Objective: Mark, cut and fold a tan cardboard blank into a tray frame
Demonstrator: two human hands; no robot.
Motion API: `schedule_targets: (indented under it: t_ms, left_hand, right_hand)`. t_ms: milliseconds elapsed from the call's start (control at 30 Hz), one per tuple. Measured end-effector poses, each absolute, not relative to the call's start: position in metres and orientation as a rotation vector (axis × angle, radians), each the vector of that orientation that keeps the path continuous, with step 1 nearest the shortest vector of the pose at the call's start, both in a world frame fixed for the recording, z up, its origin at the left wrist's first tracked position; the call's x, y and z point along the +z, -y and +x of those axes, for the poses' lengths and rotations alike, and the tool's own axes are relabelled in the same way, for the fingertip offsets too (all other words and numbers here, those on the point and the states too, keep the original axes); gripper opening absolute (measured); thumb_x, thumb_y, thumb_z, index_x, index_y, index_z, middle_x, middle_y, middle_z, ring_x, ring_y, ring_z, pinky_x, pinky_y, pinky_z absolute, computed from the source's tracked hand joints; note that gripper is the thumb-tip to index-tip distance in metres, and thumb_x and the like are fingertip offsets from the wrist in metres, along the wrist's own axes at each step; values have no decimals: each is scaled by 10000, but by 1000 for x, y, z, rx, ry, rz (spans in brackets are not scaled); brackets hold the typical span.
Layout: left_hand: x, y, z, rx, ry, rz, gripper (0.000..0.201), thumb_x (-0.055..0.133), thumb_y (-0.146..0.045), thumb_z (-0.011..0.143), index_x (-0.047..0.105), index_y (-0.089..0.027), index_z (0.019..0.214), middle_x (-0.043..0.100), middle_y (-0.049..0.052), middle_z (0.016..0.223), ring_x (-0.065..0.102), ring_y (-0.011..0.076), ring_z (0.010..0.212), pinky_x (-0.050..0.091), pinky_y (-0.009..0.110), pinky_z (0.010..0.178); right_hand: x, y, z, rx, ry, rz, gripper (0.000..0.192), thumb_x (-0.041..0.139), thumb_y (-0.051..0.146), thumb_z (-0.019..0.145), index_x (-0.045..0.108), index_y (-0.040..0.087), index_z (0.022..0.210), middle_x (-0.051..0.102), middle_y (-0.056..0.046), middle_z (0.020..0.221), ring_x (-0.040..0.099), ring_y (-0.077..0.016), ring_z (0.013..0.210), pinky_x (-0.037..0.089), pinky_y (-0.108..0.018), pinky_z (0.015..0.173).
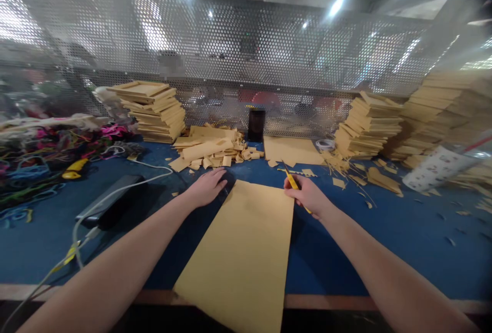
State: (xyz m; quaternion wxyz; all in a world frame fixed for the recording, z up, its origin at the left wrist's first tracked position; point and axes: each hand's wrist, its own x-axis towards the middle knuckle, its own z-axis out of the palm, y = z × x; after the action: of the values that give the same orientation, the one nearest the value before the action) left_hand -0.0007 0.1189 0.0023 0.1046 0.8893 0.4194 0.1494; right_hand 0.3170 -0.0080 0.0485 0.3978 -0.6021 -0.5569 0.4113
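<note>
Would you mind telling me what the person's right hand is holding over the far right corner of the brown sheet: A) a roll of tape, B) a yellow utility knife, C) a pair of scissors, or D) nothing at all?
B: the right hand grips a slim yellow utility knife at the far right corner of the brown sheet, while the left hand lies flat at the sheet's far left corner.

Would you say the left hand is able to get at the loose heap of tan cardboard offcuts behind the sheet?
Probably yes: the left hand lies flat beside the tan cardboard sheet, and only bare blue table separates it from the heap of offcuts.
</note>
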Motion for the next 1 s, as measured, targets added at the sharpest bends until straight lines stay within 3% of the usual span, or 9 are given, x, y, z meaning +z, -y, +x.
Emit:
schedule_targets:
  t_ms: [167, 367, 567, 767, 1000]
  left_hand:
    - [-1, -136, -11, 466, -1389, 2598, 520, 451, -393, 901, 486, -120, 1342, 456, 156, 1431, 409, 293, 1341, 315, 435, 1120]
    - [-2, -131, -18, 405, -1516, 2575, 796, 530, -677, 799, 466, -126, 1369, 425, 203, 1440, 352, 394, 1352, 198, 579, 1117]
    - [1, -122, -13, 404, -1451, 2616, 861, 548, -682, 786, 385, -144, 1438, 331, 174, 1511, 231, 360, 1421, 119, 540, 1157]
    - [5, -120, -12, 404, -1326, 2614, 878, 586, -711, 746, 437, -165, 1418, 400, 151, 1467, 407, 344, 1321, 294, 428, 1114]
    - [5, -122, -14, 521, -1274, 2489, 864, 699, -698, 647, 535, -203, 1337, 465, 152, 1412, 366, 376, 1336, 168, 522, 1143]
  right_hand:
    - [47, 8, 315, 1012, 1528, -1577, 156, 637, 273, 701, 582, 199, 826, 538, 30, 716, 428, -97, 522, 348, -219, 464]
    - [51, 9, 313, 1023, 1418, -1570, 151, 637, 226, 633, 597, 199, 776, 557, 28, 705, 455, -109, 537, 337, -217, 454]
    - [50, 0, 329, 817, 1173, -1559, 136, 585, 231, 608, 546, 205, 736, 465, 44, 601, 437, -118, 498, 325, -228, 430]
    - [45, -11, 358, 520, 909, -1510, 188, 540, 285, 627, 478, 214, 789, 448, 30, 614, 446, -135, 506, 353, -246, 432]
    - [47, -14, 372, 375, 781, -1427, 180, 554, 277, 639, 484, 215, 793, 467, 29, 663, 470, -126, 521, 388, -246, 440]
